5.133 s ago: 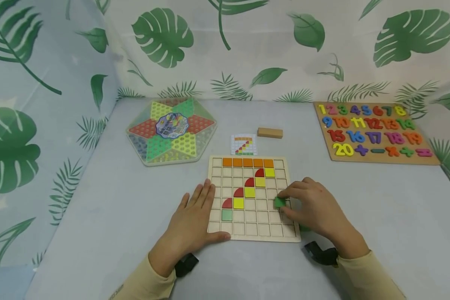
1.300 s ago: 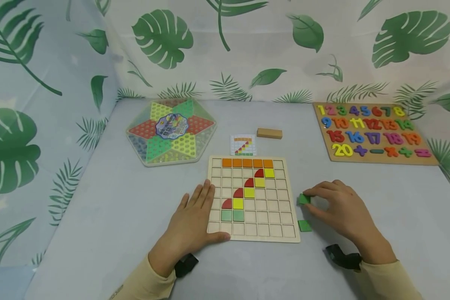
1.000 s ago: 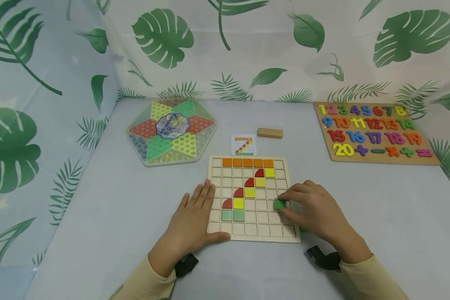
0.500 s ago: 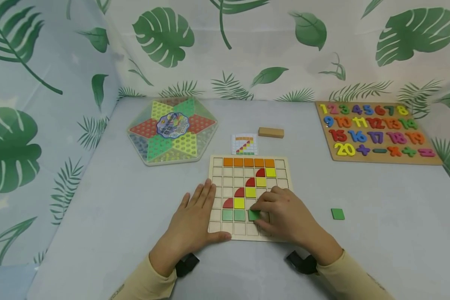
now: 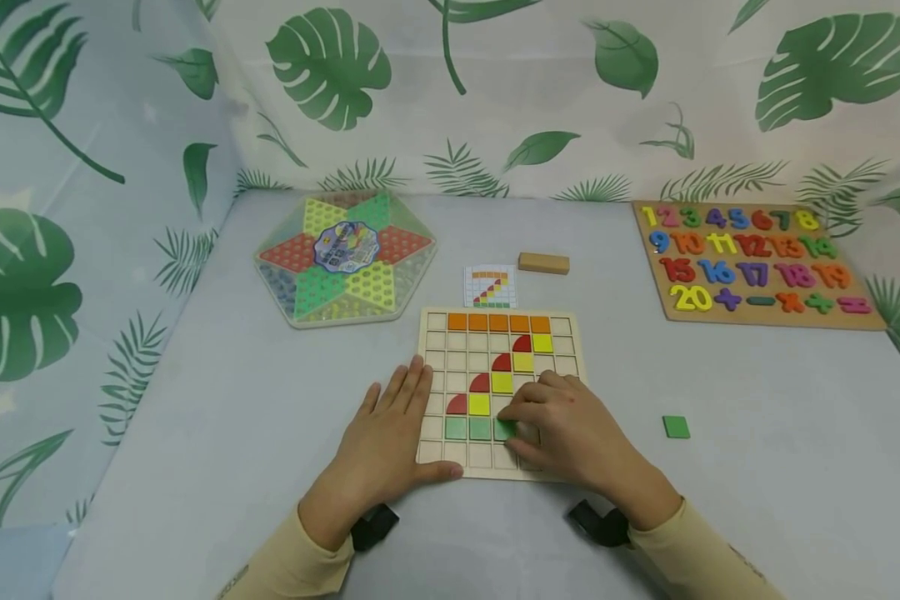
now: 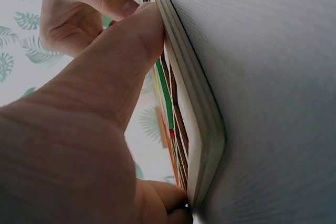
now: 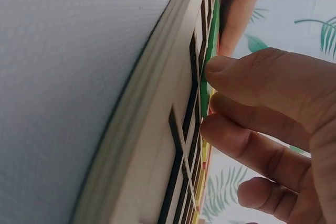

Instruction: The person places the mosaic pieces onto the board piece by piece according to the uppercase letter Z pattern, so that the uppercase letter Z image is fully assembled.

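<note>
A wooden grid board (image 5: 480, 456) lies in front of me. My left hand (image 5: 382, 437) rests against its left side with straight fingers; its thumb lies on the near edge. My right hand (image 5: 570, 429) pinches a green square tile (image 5: 504, 429) at the third cell of the second-nearest row. Two paler green tiles (image 5: 468, 428) sit just left of it. Orange tiles (image 5: 498, 322) line the far row, and red quarter-circles (image 5: 479, 384) beside yellow squares (image 5: 502, 382) step diagonally between. In the right wrist view, thumb and fingertips meet the green tile (image 7: 204, 98) at the board's surface.
One loose green tile (image 5: 676, 427) lies right of the board. Behind the board are a pattern card (image 5: 491, 286) and a small wooden block (image 5: 543, 263). A hexagonal star board (image 5: 345, 287) stands back left, a number puzzle (image 5: 765, 315) back right.
A second green tile has joined the first on the board. My right hand has brought another from the right side to the cell beside them. My left hand stays put.
</note>
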A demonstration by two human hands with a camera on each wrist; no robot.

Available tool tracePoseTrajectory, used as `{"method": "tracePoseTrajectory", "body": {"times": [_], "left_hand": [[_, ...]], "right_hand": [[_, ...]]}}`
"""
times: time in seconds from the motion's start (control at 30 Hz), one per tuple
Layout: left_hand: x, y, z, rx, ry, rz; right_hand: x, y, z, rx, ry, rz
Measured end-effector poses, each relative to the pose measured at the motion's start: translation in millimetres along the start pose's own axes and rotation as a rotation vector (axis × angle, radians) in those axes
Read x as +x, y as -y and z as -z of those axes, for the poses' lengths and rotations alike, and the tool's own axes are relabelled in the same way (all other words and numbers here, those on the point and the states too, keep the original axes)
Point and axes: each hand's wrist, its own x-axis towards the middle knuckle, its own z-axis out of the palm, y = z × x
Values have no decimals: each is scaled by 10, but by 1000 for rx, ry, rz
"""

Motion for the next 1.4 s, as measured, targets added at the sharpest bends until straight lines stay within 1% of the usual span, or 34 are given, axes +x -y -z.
{"method": "tracePoseTrajectory", "body": {"times": [0.17, 0.27, 0.5, 0.6, 0.87, 1.2, 1.4], "left_hand": [[1, -2, 1, 2, 3, 0], [0, -3, 0, -1, 3, -1], [2, -1, 11, -9, 11, 4], [1, -4, 24, -9, 12, 7], [-4, -20, 25, -11, 17, 6], [-6, -19, 22, -11, 20, 7], [-2, -20, 21, -13, 21, 8]], "right_hand": [[-26, -30, 10, -6, -16, 1], [-80, -85, 36, 5, -34, -11], [-293, -275, 123, 23, -69, -89], [-392, -351, 151, 28, -84, -108], [-626, -527, 187, -18, -132, -144], [-855, -621, 228, -33, -102, -217], [-924, -633, 247, -6, -69, -222]]}}
